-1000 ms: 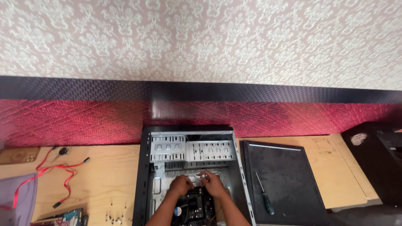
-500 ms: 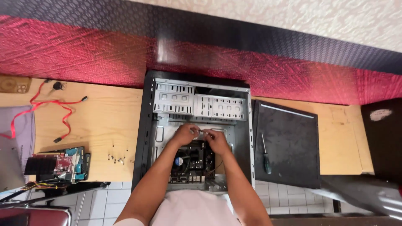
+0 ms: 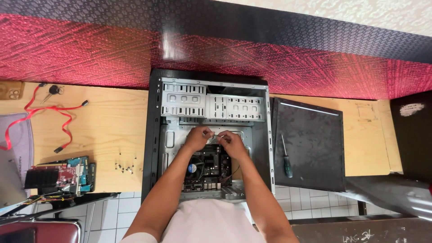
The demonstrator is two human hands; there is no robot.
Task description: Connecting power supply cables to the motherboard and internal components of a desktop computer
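A black computer case (image 3: pixel 155 135) lies open on a wooden table, with its metal drive bays (image 3: pixel 211 101) at the far end. Both my hands are inside it, just above the motherboard (image 3: pixel 208 173) and its round fan (image 3: pixel 192 168). My left hand (image 3: pixel 197 137) and my right hand (image 3: pixel 231 143) are close together. Each pinches one end of a thin pale cable (image 3: pixel 216 134) that stretches between them; what it connects to is too small to tell.
The black side panel (image 3: pixel 315 135) lies right of the case with a green-handled screwdriver (image 3: pixel 285 158) on it. Left of the case are several small screws (image 3: pixel 126 164), red cables (image 3: pixel 49 110), a blue graphics card (image 3: pixel 63 175) and keys (image 3: pixel 53 90). A red wall runs behind.
The view has tilted down and moved closer, so the case fills more of the frame. My hands stay together over the motherboard and have shifted only slightly.
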